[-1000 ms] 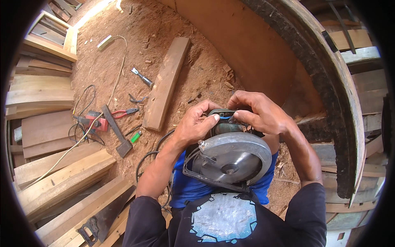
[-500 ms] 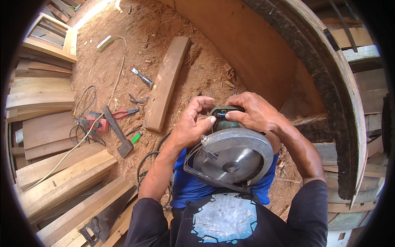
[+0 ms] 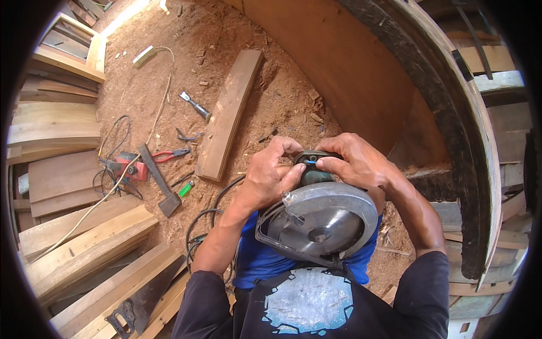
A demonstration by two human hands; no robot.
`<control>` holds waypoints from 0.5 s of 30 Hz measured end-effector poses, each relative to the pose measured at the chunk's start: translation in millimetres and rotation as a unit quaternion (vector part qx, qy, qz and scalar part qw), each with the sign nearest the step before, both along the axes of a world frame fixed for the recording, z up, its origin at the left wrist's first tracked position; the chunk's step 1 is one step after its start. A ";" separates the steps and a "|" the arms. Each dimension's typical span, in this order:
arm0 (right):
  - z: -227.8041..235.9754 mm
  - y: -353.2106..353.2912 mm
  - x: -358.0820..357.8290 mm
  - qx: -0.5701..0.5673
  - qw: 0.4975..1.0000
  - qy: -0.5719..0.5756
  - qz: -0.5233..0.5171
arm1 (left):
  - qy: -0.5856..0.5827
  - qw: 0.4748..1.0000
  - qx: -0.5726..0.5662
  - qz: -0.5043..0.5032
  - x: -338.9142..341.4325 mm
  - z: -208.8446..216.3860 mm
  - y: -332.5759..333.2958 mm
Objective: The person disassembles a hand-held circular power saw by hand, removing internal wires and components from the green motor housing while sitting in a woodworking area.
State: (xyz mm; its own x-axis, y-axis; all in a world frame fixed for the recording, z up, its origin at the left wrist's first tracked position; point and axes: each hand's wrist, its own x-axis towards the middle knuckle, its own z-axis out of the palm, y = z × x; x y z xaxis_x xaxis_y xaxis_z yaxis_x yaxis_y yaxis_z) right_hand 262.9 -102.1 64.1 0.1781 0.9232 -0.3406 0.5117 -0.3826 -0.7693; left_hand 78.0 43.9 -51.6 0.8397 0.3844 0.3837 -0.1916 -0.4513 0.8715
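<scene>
A circular saw lies across my lap, its round blade facing up and its handle end away from me. That end of the handle looks opened, and a short blue wire shows in it. My left hand closes round the left side of the handle end, thumb beside the opening. From the right, my right hand grips the same end, its thumb tip against the blue wire. The fingers behind the handle are partly hidden. A black cord loops on the ground by my left forearm.
On the sawdust-covered ground lie a thick plank, a chisel, red-handled pliers, a hammer-like tool, a green lighter and a red power tool. Stacked boards and a handsaw flank my left. A curved wooden hull rises right.
The saw's handle end and both hands sit slightly lower and farther right in the picture. My left thumb has drawn back a little, and more of the blue wire shows.
</scene>
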 end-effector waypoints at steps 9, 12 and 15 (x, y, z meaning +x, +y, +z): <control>-6.4 -0.4 1.4 0.011 1.000 -0.026 0.002 | 0.062 0.977 -0.150 -0.138 -10.3 -27.4 23.6; 0.5 1.7 0.3 -0.027 0.999 -0.030 0.002 | 0.049 0.976 -0.129 -0.170 -5.3 -20.1 23.4; -7.8 -1.8 -1.3 0.007 0.999 -0.043 0.000 | -0.013 0.986 -0.064 -0.151 -1.4 -21.4 24.9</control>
State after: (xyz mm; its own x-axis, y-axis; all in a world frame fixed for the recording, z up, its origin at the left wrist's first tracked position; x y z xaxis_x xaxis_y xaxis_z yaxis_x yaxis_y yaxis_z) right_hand 261.6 -103.9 56.3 0.2071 0.9276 -0.3108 0.5766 -0.3724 -0.7273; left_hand 76.6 68.8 -72.9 0.9137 0.1653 0.3712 -0.3237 -0.2561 0.9108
